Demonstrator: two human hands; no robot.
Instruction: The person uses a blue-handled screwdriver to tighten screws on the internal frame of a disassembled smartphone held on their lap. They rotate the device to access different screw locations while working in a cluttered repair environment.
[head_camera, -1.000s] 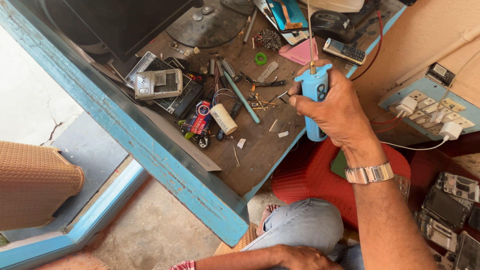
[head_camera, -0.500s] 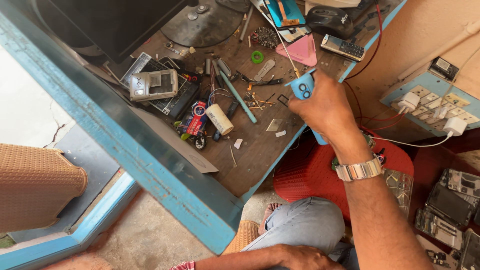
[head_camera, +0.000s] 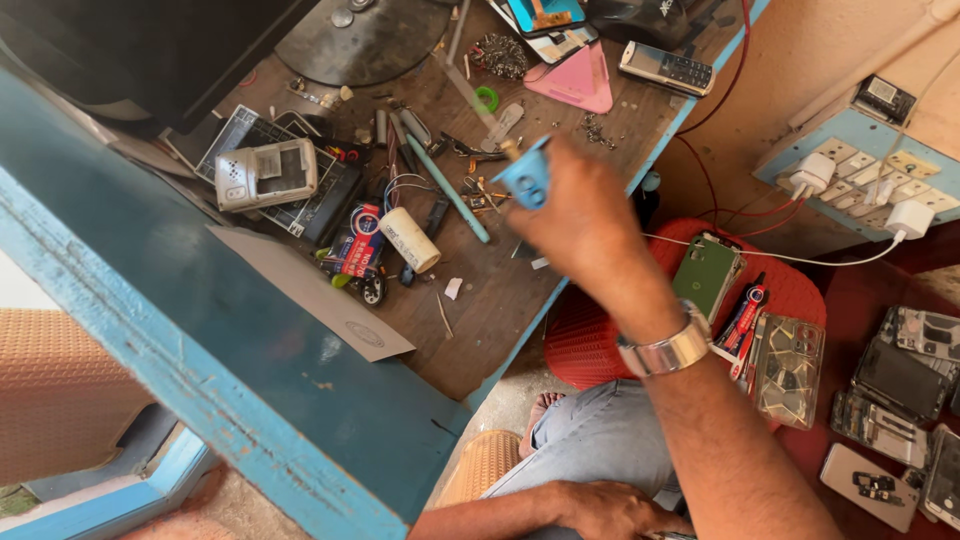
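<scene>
My right hand (head_camera: 585, 225) is shut on a blue-handled soldering iron (head_camera: 527, 180). I hold it above the front edge of the brown workbench (head_camera: 500, 300), and its thin tip points up and to the left. A metal watch (head_camera: 665, 350) is on that wrist. Just left of the iron lie a teal pen-like tool (head_camera: 448, 192) and small pliers (head_camera: 462, 150). My left hand (head_camera: 605, 508) rests on my jeans-clad thigh (head_camera: 590, 440) at the bottom edge. Its fingers are partly cut off there.
The bench holds a white cylinder (head_camera: 410, 240), a silver device (head_camera: 268, 172), a pink triangular pick (head_camera: 580, 80) and a keypad phone (head_camera: 665, 68). A red stool (head_camera: 600, 335) carries a green phone (head_camera: 705, 275). A switchboard with plugs (head_camera: 860, 165) and phone parts (head_camera: 900, 380) are at right.
My right hand has carried the soldering iron to the left over the bench and tilted it, so its tip now leans up-left. My left hand stays on my thigh.
</scene>
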